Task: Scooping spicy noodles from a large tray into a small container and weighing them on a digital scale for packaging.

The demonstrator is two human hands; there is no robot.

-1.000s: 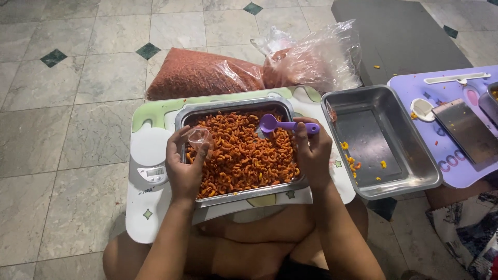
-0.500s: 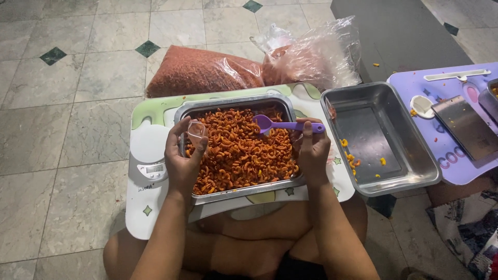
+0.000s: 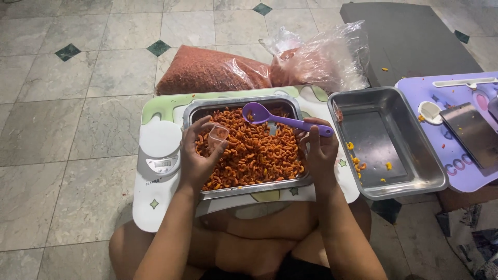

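A steel tray (image 3: 241, 106) full of orange-red curled snacks (image 3: 249, 153) sits on a small lap table (image 3: 155, 202) in front of me. My left hand (image 3: 199, 155) holds a small clear plastic cup (image 3: 218, 136) over the tray's left side. My right hand (image 3: 317, 145) grips the handle of a purple scoop (image 3: 282, 117), whose bowl hovers over the snacks near the tray's far edge.
A white kitchen scale (image 3: 160, 150) rests on the lap table's left. A nearly empty steel tray (image 3: 386, 145) with a few snack pieces stands to the right. Behind are clear bags of red snacks (image 3: 212, 70). A purple table (image 3: 456, 129) holds a metal scraper.
The view has shifted slightly. My right hand has tilted the purple scoop, its bowl now a little farther left over the snacks. My left hand keeps the cup in about the same place.
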